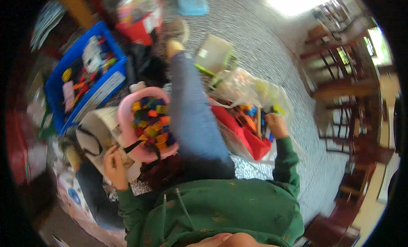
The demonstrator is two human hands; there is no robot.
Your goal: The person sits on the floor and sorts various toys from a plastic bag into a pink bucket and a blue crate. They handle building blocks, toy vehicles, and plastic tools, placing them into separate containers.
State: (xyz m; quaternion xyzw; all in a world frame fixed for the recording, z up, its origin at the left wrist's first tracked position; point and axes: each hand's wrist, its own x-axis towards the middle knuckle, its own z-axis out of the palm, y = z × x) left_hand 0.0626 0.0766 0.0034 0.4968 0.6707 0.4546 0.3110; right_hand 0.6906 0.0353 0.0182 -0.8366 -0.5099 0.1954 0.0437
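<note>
My left hand [115, 167] is at the lower left, fingers curled by a dark strap-like strip [132, 146] that reaches over the rim of a pink plastic basin [125, 111]; whether it grips the strip is blurred. Small colourful plastic blocks [153, 127] fill the basin. On the right, my right hand [276, 125] is at the edge of an open bag with a red lining [255, 145], beside a light wooden stick [259, 122] and orange and blue items. Its fingertips are hidden or too blurred to tell a hold.
A blue plastic crate [95, 100] of mixed toys stands upper left. Clear plastic bags [239, 84] and a green-edged box [214, 52] lie beyond my leg. A red bag [140, 26] and a light-blue lid [193, 3] are farther off. Wooden furniture [344, 90] stands right.
</note>
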